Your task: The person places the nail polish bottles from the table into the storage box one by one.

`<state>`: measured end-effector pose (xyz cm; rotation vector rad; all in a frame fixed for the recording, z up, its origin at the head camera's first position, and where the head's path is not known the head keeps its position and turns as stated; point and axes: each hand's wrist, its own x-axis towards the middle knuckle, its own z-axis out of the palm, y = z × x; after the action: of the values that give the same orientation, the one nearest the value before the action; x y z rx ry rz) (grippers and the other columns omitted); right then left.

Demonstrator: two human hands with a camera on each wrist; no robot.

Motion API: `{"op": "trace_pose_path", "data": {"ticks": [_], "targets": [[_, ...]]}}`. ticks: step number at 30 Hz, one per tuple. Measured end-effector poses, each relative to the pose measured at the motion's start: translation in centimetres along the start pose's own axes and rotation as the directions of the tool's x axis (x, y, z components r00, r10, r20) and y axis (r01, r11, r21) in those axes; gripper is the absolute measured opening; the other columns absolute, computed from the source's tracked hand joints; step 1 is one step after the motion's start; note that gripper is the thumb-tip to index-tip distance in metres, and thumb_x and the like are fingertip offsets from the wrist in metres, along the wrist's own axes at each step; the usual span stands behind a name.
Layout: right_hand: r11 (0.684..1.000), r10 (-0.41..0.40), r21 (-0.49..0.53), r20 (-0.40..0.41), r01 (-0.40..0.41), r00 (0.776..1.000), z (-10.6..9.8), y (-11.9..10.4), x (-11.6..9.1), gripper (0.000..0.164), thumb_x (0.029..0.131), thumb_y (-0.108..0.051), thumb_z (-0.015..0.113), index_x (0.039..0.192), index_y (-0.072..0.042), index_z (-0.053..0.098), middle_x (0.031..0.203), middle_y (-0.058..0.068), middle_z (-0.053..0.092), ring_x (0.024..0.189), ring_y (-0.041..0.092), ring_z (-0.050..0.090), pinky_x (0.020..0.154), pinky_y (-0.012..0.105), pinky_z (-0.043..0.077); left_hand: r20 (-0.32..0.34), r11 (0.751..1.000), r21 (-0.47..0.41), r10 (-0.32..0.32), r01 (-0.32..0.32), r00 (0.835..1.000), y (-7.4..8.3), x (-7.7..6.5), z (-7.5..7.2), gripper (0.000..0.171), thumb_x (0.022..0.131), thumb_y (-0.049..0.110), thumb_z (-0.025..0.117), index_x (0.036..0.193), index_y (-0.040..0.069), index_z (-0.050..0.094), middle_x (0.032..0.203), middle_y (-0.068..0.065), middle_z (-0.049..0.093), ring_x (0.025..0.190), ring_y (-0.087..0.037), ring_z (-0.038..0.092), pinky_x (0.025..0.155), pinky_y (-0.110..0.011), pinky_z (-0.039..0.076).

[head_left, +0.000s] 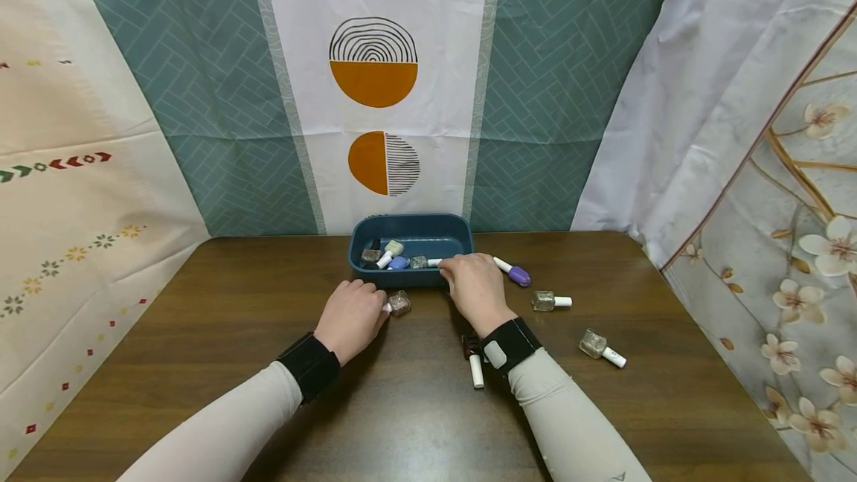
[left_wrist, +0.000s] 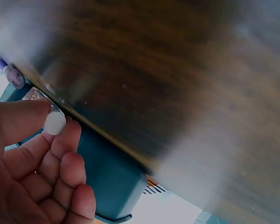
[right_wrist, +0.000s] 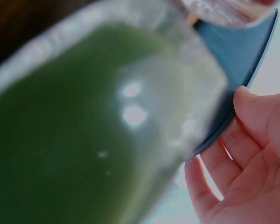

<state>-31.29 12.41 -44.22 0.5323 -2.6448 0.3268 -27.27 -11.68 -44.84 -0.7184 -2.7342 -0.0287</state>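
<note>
Small glittery bottle (head_left: 401, 304), pinched by its white cap (left_wrist: 55, 123) in the left hand (head_left: 351, 317) just in front of the blue tub (head_left: 356, 244) — the right hand (head_left: 477, 288) at the tub's rim, its hold impossible to tell — with a blue bottle (head_left: 399, 263) inside the tub and a purple bottle (head_left: 519, 276) just right of it.

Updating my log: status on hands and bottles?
Left hand pinching glittery bottle by its white cap. Right hand at blue bin, grip unclear. Possible snag: dark bottle beside right wristband.

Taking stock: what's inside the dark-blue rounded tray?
The tray shows a black-capped glittery bottle, white-capped pale-green bottle, rounded blue bottle and silvery glitter bottle. The right hand hides the tray's near-right corner.
</note>
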Motion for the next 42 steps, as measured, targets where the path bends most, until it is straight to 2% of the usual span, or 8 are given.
{"op": "trace_pose_path", "data": {"ticks": [4, 12, 19, 27, 33, 42], "targets": [[1.0, 0.002, 0.002, 0.002, -0.002, 1.0, -0.1, 0.0, 0.0, 0.015, 0.107, -0.02, 0.076, 0.118, -0.017, 0.086, 0.102, 0.003, 0.082, 0.101, 0.027, 0.077, 0.111, 0.05, 0.052, -0.017, 1.0, -0.002, 0.01, -0.01, 1.0, 0.0, -0.3, -0.2, 0.016, 0.096, 0.019, 0.089, 0.1, 0.005, 0.081, 0.084, -0.007, 0.072, 0.079, -0.026, 0.063, 0.073, -0.039, 0.048], [1.0, -0.002, 0.003, 0.003, 0.002, 1.0, -0.1, 0.0, 0.0, 0.015, 0.107, -0.019, 0.075, 0.118, -0.016, 0.086, 0.103, 0.003, 0.082, 0.101, 0.027, 0.077, 0.11, 0.05, 0.052, -0.086, 0.999, -0.022, 0.046, -0.048, 0.995, 0.2, -0.8, -1.7, 0.016, 0.095, 0.018, 0.09, 0.097, 0.006, 0.081, 0.08, -0.005, 0.069, 0.076, -0.024, 0.059, 0.073, -0.038, 0.048], [1.0, -0.001, 0.005, 0.003, 0.001, 1.0, -0.1, 0.0, 0.1, 0.015, 0.107, -0.019, 0.076, 0.117, -0.016, 0.086, 0.104, 0.003, 0.082, 0.102, 0.027, 0.077, 0.11, 0.05, 0.052, -0.122, 0.998, -0.041, 0.041, -0.046, 0.992, -0.1, -0.7, -2.7, 0.018, 0.092, 0.017, 0.093, 0.099, 0.006, 0.082, 0.084, -0.005, 0.072, 0.077, -0.023, 0.059, 0.074, -0.037, 0.048], [1.0, 0.004, 0.01, 0.006, -0.004, 1.0, -0.1, 0.0, 0.0, 0.015, 0.107, -0.019, 0.077, 0.118, -0.016, 0.086, 0.105, 0.003, 0.083, 0.101, 0.027, 0.077, 0.11, 0.05, 0.052, -0.156, 0.998, -0.028, 0.049, -0.054, 0.987, -0.5, 0.6, -3.9, 0.017, 0.094, 0.017, 0.092, 0.099, 0.004, 0.081, 0.084, -0.006, 0.07, 0.076, -0.023, 0.055, 0.072, -0.037, 0.046], [1.0, 0.003, 0.02, 0.005, -0.003, 1.0, -0.2, 0.0, 0.0, 0.015, 0.107, -0.019, 0.076, 0.118, -0.016, 0.086, 0.105, 0.003, 0.082, 0.103, 0.029, 0.077, 0.111, 0.05, 0.051, -0.171, 0.998, -0.027, 0.046, -0.051, 0.984, -1.0, 1.7, -4.3, 0.017, 0.095, 0.017, 0.091, 0.098, 0.004, 0.08, 0.084, -0.006, 0.07, 0.077, -0.025, 0.056, 0.072, -0.037, 0.045], [1.0, 0.001, 0.02, 0.01, -0.001, 1.0, -0.1, 0.1, 0.0, 0.015, 0.108, -0.02, 0.075, 0.117, -0.016, 0.086, 0.106, 0.003, 0.083, 0.103, 0.027, 0.077, 0.111, 0.05, 0.051, -0.128, 0.999, -0.039, -0.015, 0.01, 0.992, -1.7, 4.2, -4.2, 0.017, 0.098, 0.019, 0.088, 0.1, 0.004, 0.08, 0.082, -0.005, 0.067, 0.082, -0.028, 0.059, 0.078, -0.041, 0.048]]}}
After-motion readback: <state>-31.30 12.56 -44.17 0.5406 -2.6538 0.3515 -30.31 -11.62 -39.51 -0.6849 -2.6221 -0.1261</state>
